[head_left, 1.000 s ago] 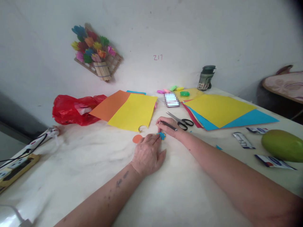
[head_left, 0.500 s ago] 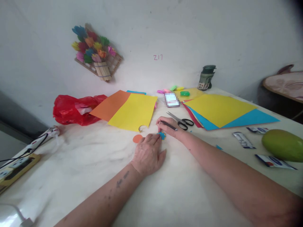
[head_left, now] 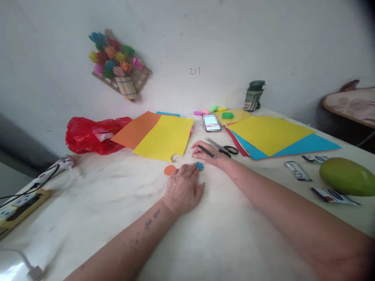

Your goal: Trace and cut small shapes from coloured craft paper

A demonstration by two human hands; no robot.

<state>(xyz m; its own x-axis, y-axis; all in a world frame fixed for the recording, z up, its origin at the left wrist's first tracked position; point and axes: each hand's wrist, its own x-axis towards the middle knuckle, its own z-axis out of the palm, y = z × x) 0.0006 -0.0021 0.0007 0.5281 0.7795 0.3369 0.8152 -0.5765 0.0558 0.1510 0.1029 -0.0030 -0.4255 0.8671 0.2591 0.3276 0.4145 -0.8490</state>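
Observation:
My left hand [head_left: 184, 188] lies flat on the table, its fingers stretched out and the fingertips resting on a small blue flower-shaped paper cutout [head_left: 200, 166]. A bit of yellow shows at the cutout's edge; the rest is under my fingers. Beside those fingers, on the left, is an orange paper circle [head_left: 169, 170]. My right hand [head_left: 209, 154] is just beyond the cutout, closed around a dark pen [head_left: 206, 152]. Behind that hand lie black-handled scissors [head_left: 223, 147], with blades pointing away to the left.
Yellow [head_left: 165, 136] and orange sheets [head_left: 134, 130] lie beyond my hands, next to a red plastic bag [head_left: 93, 136]. On the right are stacked coloured sheets [head_left: 272, 134], a green mango [head_left: 347, 176] and several sachets. A phone [head_left: 211, 122], highlighters and a bottle [head_left: 254, 96] stand farther back.
My right hand has shifted slightly away from the cutout, and its fingers have spread a little around the pen. My left hand stays on the cutout. The whole view has moved slightly.

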